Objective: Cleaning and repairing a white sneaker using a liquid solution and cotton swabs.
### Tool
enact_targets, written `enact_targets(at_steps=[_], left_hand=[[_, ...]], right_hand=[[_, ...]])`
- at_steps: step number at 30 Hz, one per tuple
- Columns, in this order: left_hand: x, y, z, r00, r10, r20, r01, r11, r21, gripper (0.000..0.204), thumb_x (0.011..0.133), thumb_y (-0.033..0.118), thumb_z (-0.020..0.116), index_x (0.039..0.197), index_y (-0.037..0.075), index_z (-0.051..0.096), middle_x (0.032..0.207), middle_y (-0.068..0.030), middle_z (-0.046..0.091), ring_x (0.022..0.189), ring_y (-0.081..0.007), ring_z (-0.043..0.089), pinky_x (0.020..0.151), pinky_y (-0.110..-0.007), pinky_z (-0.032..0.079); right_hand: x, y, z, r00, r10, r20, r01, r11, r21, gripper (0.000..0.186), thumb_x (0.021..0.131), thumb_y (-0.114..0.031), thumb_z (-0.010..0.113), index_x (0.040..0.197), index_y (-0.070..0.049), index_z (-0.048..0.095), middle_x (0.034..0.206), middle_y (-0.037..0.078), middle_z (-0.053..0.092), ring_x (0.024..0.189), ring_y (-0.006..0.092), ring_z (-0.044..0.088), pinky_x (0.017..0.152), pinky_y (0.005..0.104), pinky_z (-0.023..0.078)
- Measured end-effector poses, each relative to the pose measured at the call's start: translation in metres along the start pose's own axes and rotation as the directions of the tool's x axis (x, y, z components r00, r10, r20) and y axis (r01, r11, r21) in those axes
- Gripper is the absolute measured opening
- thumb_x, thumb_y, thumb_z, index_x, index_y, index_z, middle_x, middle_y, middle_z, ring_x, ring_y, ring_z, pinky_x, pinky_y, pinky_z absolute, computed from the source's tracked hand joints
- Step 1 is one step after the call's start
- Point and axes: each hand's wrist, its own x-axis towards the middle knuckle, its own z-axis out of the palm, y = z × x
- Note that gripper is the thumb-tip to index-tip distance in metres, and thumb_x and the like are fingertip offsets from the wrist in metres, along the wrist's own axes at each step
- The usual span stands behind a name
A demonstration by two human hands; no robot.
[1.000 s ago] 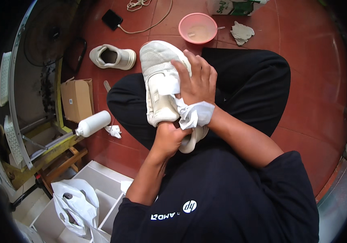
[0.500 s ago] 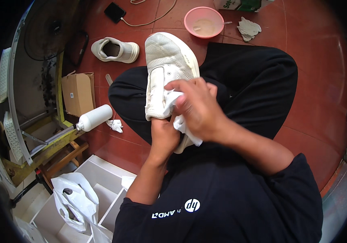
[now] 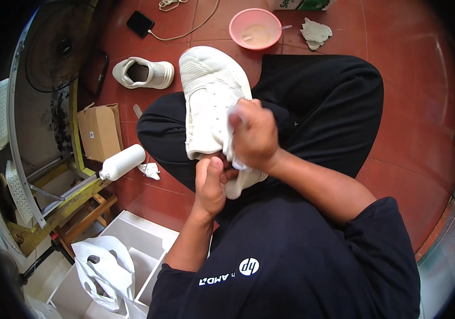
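Note:
A cream-white sneaker rests across my crossed legs, toe pointing away from me. My left hand grips it at the heel opening, thumb showing on top and the fingers partly hidden by the shoe. Against the shoe's right side, near the lace holes, my right hand presses a crumpled white cloth or tissue. That hand is closed and a little blurred by motion. The matching sneaker stands upright on the floor at the far left, with no hand on it.
On the red tiled floor are a pink bowl with cloudy liquid, a crumpled whitish cloth and a phone on a cable. To the left are a white bottle, a cardboard box and a white compartment box with plastic bags.
My right hand and the cloth have shifted along the shoe's right side. My left hand's thumb now shows outside the heel opening. The whole scene sits slightly further left.

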Motion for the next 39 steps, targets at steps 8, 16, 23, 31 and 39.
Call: enact_targets(at_steps=[8, 16, 23, 31, 39], left_hand=[[-0.009, -0.014, -0.019, 0.997, 0.066, -0.029, -0.058, 0.975, 0.216, 0.077, 0.096, 0.060, 0.039, 0.131, -0.008, 0.040, 0.125, -0.0153, 0.052, 0.115, -0.0221, 0.051, 0.099, -0.036, 0.039], [-0.006, -0.015, -0.011, 0.999, 0.017, -0.047, -0.011, 0.991, 0.136, 0.090, 0.089, 0.072, 0.037, 0.126, -0.009, 0.045, 0.121, -0.0155, 0.055, 0.108, -0.0229, 0.057, 0.093, -0.034, 0.045], [-0.010, -0.026, -0.012, 0.982, 0.175, -0.075, -0.158, 0.969, 0.189, 0.090, 0.091, 0.072, 0.031, 0.136, -0.006, 0.039, 0.132, -0.0132, 0.049, 0.124, -0.0222, 0.046, 0.107, -0.037, 0.032], [-0.009, -0.025, -0.017, 0.994, 0.112, -0.001, -0.105, 0.934, 0.341, 0.093, 0.089, 0.074, 0.028, 0.113, -0.011, 0.055, 0.089, -0.0072, 0.062, 0.083, -0.0101, 0.057, 0.072, -0.022, 0.043], [-0.014, -0.019, -0.015, 0.986, 0.151, 0.065, -0.163, 0.938, 0.305, 0.104, 0.085, 0.078, 0.030, 0.143, -0.007, 0.025, 0.145, -0.0152, 0.036, 0.133, -0.0261, 0.036, 0.111, -0.039, 0.026]], right_hand=[[-0.007, -0.001, -0.007, 0.956, -0.145, 0.254, 0.250, 0.858, -0.449, 0.037, 0.089, -0.050, 0.050, 0.088, -0.015, 0.062, 0.105, 0.003, 0.052, 0.102, 0.0260, 0.043, 0.090, 0.0420, 0.029], [-0.005, 0.001, 0.000, 0.972, -0.183, 0.144, 0.231, 0.845, -0.482, 0.019, 0.085, -0.035, 0.057, 0.084, -0.016, 0.060, 0.098, 0.003, 0.055, 0.097, 0.0253, 0.047, 0.087, 0.0438, 0.031], [-0.007, -0.004, -0.001, 0.943, -0.281, 0.177, 0.326, 0.885, -0.331, 0.024, 0.081, -0.032, 0.061, 0.068, -0.013, 0.055, 0.078, 0.001, 0.053, 0.077, 0.0232, 0.047, 0.074, 0.0404, 0.035], [-0.005, 0.002, 0.000, 0.968, -0.176, 0.181, 0.237, 0.879, -0.414, 0.023, 0.079, -0.029, 0.065, 0.066, -0.013, 0.054, 0.068, 0.003, 0.050, 0.066, 0.0208, 0.045, 0.065, 0.0368, 0.033], [0.015, -0.030, 0.027, 0.906, -0.219, 0.362, 0.360, 0.849, -0.387, 0.026, 0.079, -0.041, 0.064, 0.085, -0.016, 0.063, 0.107, 0.003, 0.055, 0.108, 0.0260, 0.046, 0.091, 0.0442, 0.030]])
